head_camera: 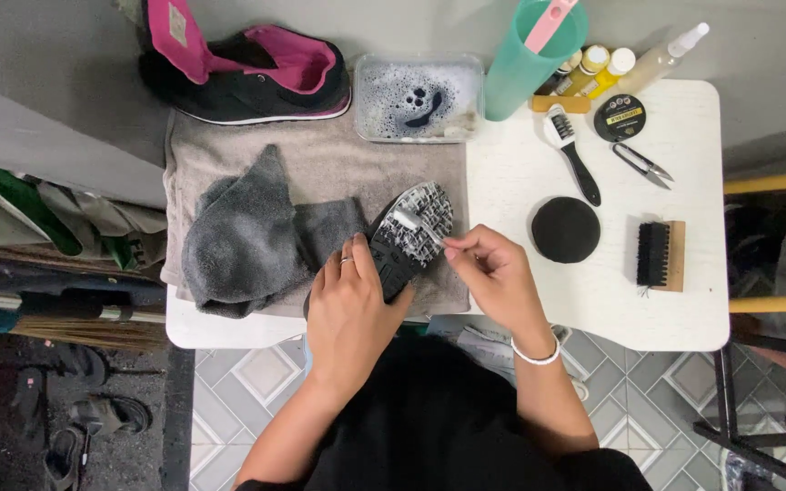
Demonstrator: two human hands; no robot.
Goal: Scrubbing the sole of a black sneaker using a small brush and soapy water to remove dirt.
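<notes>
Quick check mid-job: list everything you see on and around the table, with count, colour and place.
shoe: 1, sole up, under both hands
small brush: 1, white, on sole
second shoe: 1, black-pink, far left
grey cloth: 1, on towel
towel: 1, beige, table left
soapy tray: 1, clear
cup: 1, teal
bottles: about 4, far right
black-handled brush: 1
wooden brush: 1
round pad: 1, black
tin: 1
snips: 1
left hand: grips shoe
right hand: holds brush
</notes>
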